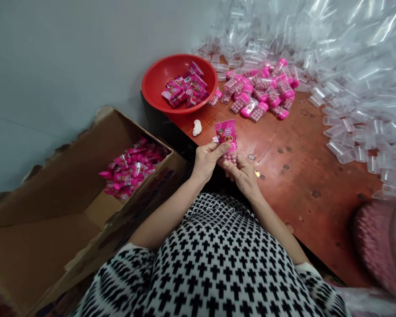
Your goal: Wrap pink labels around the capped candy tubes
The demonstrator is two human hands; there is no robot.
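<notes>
In front of my body, my left hand (207, 159) and my right hand (246, 174) hold a small clear candy container (230, 156) full of pink balls. A pink printed wrapper (226, 129) covers its upper end. My left thumb presses where the wrapper meets the container, and my right fingers grip the lower end. Beyond my hands lies a pile of filled candy containers (259, 94) with bright pink caps. To the upper left, a red bowl (153, 94) holds several printed pink wrappers (188, 87).
A cardboard box (46, 189) on the left contains wrapped candy containers (132, 169). Empty clear tubes (356, 88) are heaped across the wooden table (293, 176). At lower right is a tub of pink balls (376, 237). A small white lump (197, 127) lies near the bowl.
</notes>
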